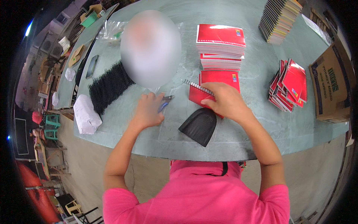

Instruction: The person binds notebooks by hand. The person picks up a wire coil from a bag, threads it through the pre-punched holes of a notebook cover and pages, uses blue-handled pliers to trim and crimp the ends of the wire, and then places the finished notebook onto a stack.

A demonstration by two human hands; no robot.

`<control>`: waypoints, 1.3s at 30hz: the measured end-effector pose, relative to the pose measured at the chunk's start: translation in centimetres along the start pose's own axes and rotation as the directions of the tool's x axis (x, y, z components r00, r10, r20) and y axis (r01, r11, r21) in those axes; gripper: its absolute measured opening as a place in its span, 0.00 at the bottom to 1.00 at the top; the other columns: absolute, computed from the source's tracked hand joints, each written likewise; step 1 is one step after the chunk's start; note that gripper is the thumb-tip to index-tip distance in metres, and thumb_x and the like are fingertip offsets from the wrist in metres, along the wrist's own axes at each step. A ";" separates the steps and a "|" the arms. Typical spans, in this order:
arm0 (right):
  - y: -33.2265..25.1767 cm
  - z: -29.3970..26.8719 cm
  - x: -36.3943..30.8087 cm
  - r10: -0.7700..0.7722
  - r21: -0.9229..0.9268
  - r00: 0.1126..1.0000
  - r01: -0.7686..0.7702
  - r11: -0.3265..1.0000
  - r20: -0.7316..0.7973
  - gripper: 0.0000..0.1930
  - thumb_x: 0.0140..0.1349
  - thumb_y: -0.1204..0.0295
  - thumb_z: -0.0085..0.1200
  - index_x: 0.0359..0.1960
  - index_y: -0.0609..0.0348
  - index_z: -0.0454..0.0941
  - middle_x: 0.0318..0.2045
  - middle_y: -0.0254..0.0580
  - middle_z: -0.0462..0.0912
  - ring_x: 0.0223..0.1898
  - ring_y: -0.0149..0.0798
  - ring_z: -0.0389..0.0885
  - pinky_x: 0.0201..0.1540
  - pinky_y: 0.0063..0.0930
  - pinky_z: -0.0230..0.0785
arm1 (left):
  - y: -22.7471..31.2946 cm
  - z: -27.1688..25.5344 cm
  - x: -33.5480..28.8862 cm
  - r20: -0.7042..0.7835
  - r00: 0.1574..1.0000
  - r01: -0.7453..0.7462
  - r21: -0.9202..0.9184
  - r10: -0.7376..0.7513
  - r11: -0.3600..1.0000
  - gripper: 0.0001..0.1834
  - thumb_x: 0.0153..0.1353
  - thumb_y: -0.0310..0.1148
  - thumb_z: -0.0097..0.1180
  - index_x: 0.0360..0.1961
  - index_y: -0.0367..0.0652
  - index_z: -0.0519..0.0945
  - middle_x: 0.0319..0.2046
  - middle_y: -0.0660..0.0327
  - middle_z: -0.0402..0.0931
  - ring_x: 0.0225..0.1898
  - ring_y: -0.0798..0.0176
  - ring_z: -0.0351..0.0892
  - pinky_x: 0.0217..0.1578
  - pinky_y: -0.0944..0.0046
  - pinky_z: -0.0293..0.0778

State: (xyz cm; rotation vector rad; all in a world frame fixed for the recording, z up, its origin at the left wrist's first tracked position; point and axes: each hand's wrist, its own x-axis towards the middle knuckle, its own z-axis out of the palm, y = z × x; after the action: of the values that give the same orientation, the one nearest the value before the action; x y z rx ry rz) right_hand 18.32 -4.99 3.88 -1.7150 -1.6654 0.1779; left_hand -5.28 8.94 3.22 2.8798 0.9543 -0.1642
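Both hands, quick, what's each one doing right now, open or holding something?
Left hand: closed, holding a small blue-handled tool.
Right hand: closed, holding a red notebook with a spiral coil.

Green and dark lettering is printed on the brown cardboard box point(330, 84); small multicoloured letters are borne by red notebooks point(218, 34).

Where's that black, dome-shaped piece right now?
In the head view, the black dome-shaped piece lies near the table's front edge, right of the left hand and just below the red notebook in the right hand.
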 end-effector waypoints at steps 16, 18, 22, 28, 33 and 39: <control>-2.0 1.0 4.0 0.115 0.137 0.973 -0.145 0.980 0.202 0.15 0.50 0.79 0.55 0.42 0.61 0.79 0.35 0.50 0.81 0.36 0.49 0.80 0.41 0.36 0.71 | 4.1 -1.1 0.5 0.195 0.980 0.143 -0.839 0.043 0.525 0.20 0.56 0.36 0.48 0.49 0.38 0.73 0.25 0.64 0.72 0.27 0.70 0.71 0.30 0.66 0.67; -2.2 0.8 4.1 0.146 0.221 0.956 -0.205 0.953 0.256 0.15 0.50 0.81 0.54 0.42 0.61 0.79 0.34 0.49 0.81 0.35 0.47 0.80 0.41 0.35 0.72 | 4.2 -0.6 1.0 0.191 0.982 0.163 -0.858 0.009 0.487 0.21 0.57 0.37 0.48 0.49 0.38 0.73 0.24 0.64 0.72 0.25 0.69 0.71 0.28 0.66 0.67; -1.5 1.5 3.7 0.032 0.297 0.961 -0.116 0.948 0.273 0.15 0.50 0.83 0.53 0.42 0.60 0.80 0.35 0.48 0.80 0.35 0.45 0.79 0.42 0.34 0.71 | 4.7 -0.7 1.7 0.087 0.996 0.056 -0.762 0.017 0.645 0.17 0.58 0.38 0.51 0.41 0.35 0.74 0.21 0.57 0.73 0.22 0.60 0.72 0.27 0.61 0.68; -1.5 2.0 3.0 0.061 0.199 0.994 -0.078 0.977 0.089 0.14 0.49 0.80 0.57 0.40 0.62 0.80 0.34 0.49 0.74 0.36 0.47 0.75 0.43 0.33 0.69 | 4.3 0.1 1.5 -0.032 0.999 0.006 -0.572 -0.030 0.820 0.14 0.57 0.36 0.54 0.33 0.33 0.73 0.21 0.45 0.73 0.25 0.46 0.76 0.28 0.53 0.69; -1.6 1.7 3.1 0.165 0.045 0.980 -0.171 0.984 0.115 0.10 0.48 0.76 0.60 0.32 0.67 0.80 0.33 0.51 0.74 0.36 0.50 0.76 0.41 0.37 0.69 | 4.1 -2.6 0.9 0.511 0.822 0.487 -0.860 0.252 0.156 0.18 0.60 0.38 0.47 0.44 0.35 0.73 0.30 0.48 0.79 0.29 0.45 0.79 0.33 0.50 0.74; -1.4 2.0 2.8 0.169 0.019 0.982 -0.172 0.985 0.089 0.08 0.46 0.76 0.60 0.27 0.69 0.78 0.31 0.52 0.74 0.35 0.52 0.76 0.39 0.39 0.68 | 4.6 -0.9 1.6 0.411 0.727 0.676 -0.572 0.551 -0.464 0.27 0.63 0.42 0.34 0.55 0.33 0.67 0.42 0.43 0.76 0.45 0.42 0.77 0.49 0.46 0.71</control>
State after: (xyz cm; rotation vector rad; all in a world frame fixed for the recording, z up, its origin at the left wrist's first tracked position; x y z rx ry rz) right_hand 16.53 -1.79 4.30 -1.8531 -1.5692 0.3585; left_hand -1.14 6.32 4.17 0.5360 0.4575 -0.2008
